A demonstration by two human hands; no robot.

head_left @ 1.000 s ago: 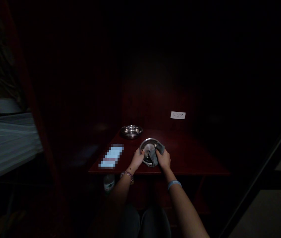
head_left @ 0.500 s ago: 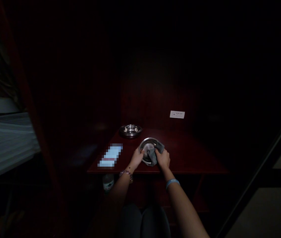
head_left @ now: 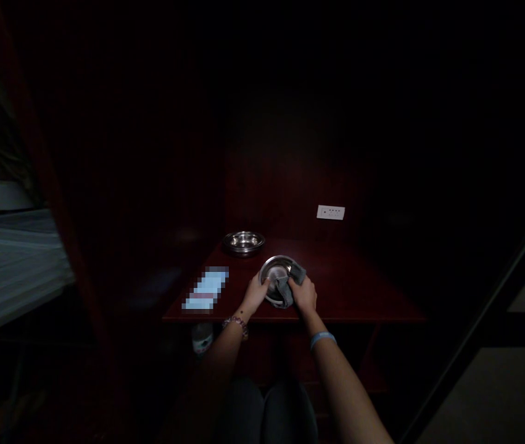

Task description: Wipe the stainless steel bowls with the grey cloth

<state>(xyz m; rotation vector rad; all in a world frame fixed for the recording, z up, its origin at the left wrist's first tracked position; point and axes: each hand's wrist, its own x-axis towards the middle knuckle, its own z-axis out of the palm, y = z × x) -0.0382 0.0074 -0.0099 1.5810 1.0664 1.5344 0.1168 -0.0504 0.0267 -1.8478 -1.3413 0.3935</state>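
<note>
A shiny round metal bowl (head_left: 271, 269) is tilted toward me above the front of the dark red desk (head_left: 345, 290). My left hand (head_left: 255, 294) grips its left rim, thumb on the inside. On the right side, my right hand (head_left: 305, 295) pinches a grey cloth (head_left: 284, 292) that drapes over the bowl's inside and rim. Fingers of both hands behind the bowl are hidden. Farther back on the left of the desk rests another metal bowl (head_left: 243, 245), perhaps a stack of them.
A bright pixelated rectangle (head_left: 206, 288) lies at the desk's left front. Below the desk edge stands a clear bottle (head_left: 202, 338). A white power socket (head_left: 330, 212) is on the back panel. Dark partitions rise on both sides, and pale stacked material (head_left: 7, 265) is at far left.
Almost nothing differs. Both hands still hold the bowl and cloth in the same place, and the cloth's lower fold has shifted slightly. The view has moved a little.
</note>
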